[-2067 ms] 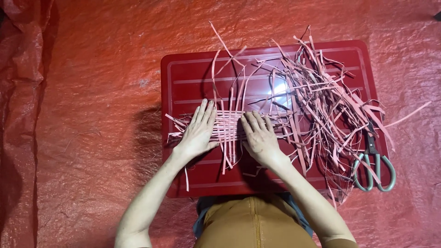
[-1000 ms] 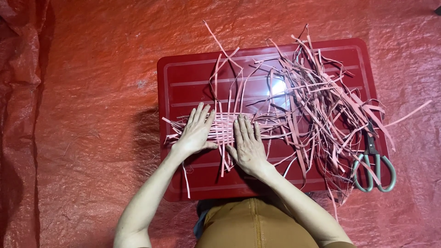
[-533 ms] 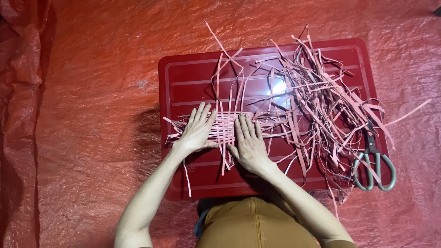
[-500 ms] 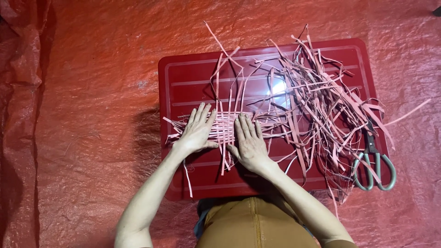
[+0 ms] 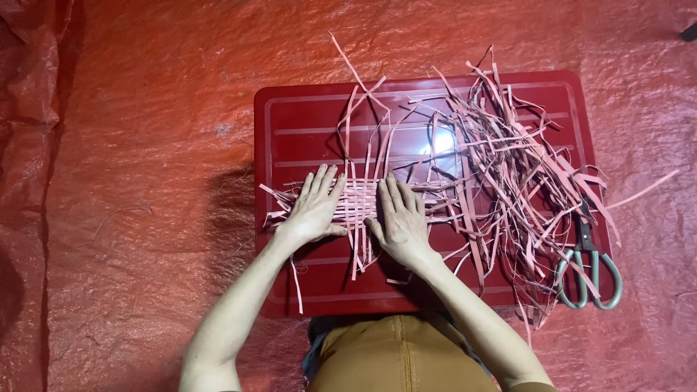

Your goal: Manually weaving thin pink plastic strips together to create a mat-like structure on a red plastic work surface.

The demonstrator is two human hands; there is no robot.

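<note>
The woven patch (image 5: 359,205) of pale pink strips sits at the front-middle of a red tray, a small tight grid where flat strips cross over and under one another. Loose ends stick out of it on every side: a few fan leftward past the fingers, several run up toward the far edge of the tray, and some hang down toward the person.

The left hand (image 5: 316,209) lies flat on the left edge of the patch, palm down, fingers spread and pointing away from the body, pressing the strips rather than gripping anything. The right hand (image 5: 401,220) mirrors it on the right edge, also flat and open, fingers stretched forward, thumb angled in toward the weave. The two hands are apart, with the woven grid showing between them. Both forearms come up bare from the bottom, angled inward.

To the right of the hands a big tangled heap of loose strips (image 5: 508,174) covers most of that half of the red tray (image 5: 290,131), spilling over its right and near edges. A pair of scissors (image 5: 588,272) with grey-green handles lies just off the tray's right front corner, partly under stray strips.

The tray rests on a crinkled red plastic sheet (image 5: 145,145) that covers everything around it.
</note>
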